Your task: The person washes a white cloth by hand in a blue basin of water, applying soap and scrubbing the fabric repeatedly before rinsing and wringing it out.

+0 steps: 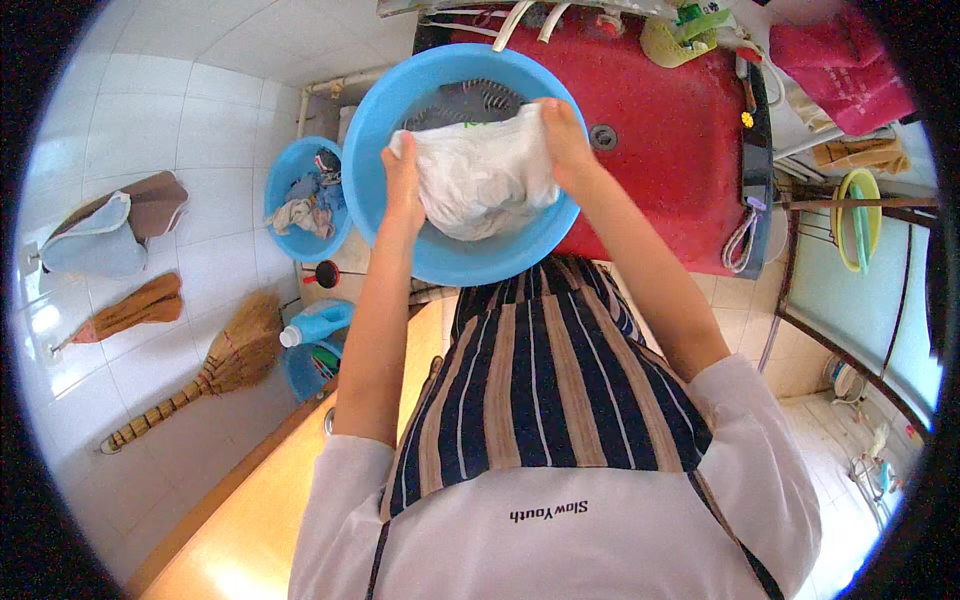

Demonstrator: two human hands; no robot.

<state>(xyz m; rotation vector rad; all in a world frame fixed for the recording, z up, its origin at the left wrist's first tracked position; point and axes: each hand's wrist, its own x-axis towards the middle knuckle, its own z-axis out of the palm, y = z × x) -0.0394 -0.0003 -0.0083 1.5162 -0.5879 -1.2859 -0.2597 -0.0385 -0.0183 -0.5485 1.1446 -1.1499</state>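
Observation:
A wet white cloth garment (487,176) is stretched between my two hands over a large blue plastic basin (364,217). My left hand (405,176) grips its upper left corner, and my right hand (566,146) grips its upper right corner. A small green mark shows on its top edge. The garment's lower part bulges and hangs into the basin, at or in cloudy water. Behind it in the basin lies a dark grey cloth (465,101) with light stitching or stripes. How the fingers close behind the garment is hidden.
The basin overlaps a red sink (645,187) with a drain (603,137). At left stand a smaller blue basin (274,169) of clothes, a black round brush (327,274) and a blue bottle (322,321). A straw broom (244,337) leans by the tiled wall. A yellow-green basket (664,49) sits at the sink's back.

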